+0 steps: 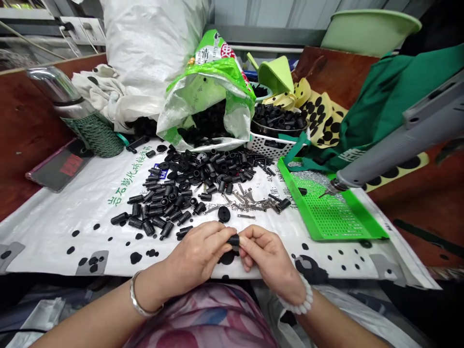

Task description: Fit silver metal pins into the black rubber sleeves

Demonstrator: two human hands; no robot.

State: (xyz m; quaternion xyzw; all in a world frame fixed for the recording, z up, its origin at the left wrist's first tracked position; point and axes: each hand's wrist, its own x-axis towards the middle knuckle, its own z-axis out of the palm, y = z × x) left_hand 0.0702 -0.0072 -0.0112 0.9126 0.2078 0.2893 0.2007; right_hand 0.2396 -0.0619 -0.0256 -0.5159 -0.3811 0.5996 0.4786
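Near the front edge of the table my two hands meet over a small black plastic cylinder (234, 239). My left hand (197, 249) grips its left part between thumb and fingers. The thumb and forefinger of my right hand (264, 253) pinch its right end; whether a smaller part is in that pinch is hidden. Just beyond lies a round black disc (224, 214), and another dark round shape shows partly beneath my fingers. A heap of black plastic cylinders and caps (174, 193) spreads ahead to the left. Small metal strips (250, 198) lie ahead to the right.
A grey electric screwdriver (384, 154) hangs at right over a green tray (313, 227) of tiny metal pieces. Behind the heap stand an open green-and-white bag (206, 87) and a white basket (268, 145). A thermos (90, 125) and a phone (60, 164) are at left.
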